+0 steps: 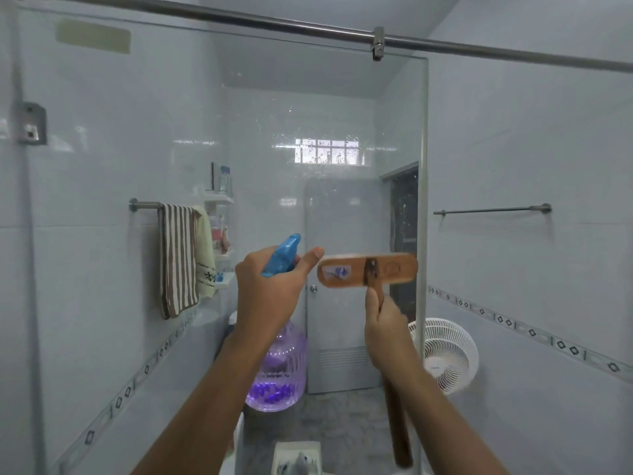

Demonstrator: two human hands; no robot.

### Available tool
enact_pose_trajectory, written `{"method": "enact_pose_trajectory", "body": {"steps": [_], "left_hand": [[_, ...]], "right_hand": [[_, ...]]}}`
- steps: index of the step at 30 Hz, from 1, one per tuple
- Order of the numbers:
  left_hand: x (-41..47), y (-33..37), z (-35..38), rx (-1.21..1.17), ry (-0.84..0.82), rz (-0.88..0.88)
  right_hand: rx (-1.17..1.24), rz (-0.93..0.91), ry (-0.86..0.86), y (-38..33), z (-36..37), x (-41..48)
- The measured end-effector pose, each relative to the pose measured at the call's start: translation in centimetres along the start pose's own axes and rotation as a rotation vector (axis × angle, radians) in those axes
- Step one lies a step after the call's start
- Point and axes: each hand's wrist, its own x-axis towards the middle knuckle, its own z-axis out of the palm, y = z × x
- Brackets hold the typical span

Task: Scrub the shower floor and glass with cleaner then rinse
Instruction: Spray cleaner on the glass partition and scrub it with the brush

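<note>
My left hand grips a spray bottle with a blue trigger head and a clear body holding purple cleaner, its nozzle aimed at the shower glass panel. My right hand holds the wooden handle of a long-handled scrub brush. The brush's wooden head lies horizontal with its back toward me and its far side against or close to the glass, near the panel's right edge. Water droplets or spray speckle the glass above the brush. The shower floor is out of sight.
A striped towel hangs on a bar on the left wall beyond the glass. A white fan stands at the right, past the glass edge. A white door is behind the glass. A steel rail runs overhead.
</note>
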Motion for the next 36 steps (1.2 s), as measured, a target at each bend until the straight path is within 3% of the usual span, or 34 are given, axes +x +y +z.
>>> {"method": "enact_pose_trajectory", "body": {"steps": [4, 12, 22, 31, 34, 36], "left_hand": [[-0.8, -0.9, 0.5, 0.030, -0.031, 0.010], [-2.0, -0.6, 3.0, 0.033, -0.045, -0.043], [-2.7, -1.3, 4.7, 0.106, 0.010, -0.072], [-0.5, 0.6, 7.5, 0.146, 0.048, -0.057], [0.5, 1.5, 8.1, 0.129, 0.060, -0.076], [0.4, 1.7, 8.4, 0.139, 0.047, -0.076]], "right_hand": [[-0.027, 0.013, -0.059, 1.8, -0.1, -1.5], [0.059, -0.042, 0.009, -8.6, -7.6, 9.8], [0.022, -0.002, -0.100, 5.1, -1.2, -1.6], [0.107, -0.159, -0.052, -8.6, -10.4, 13.5], [0.119, -0.168, -0.068, -8.4, -10.2, 13.7], [0.131, -0.173, -0.092, -4.6, -8.6, 11.7]]}}
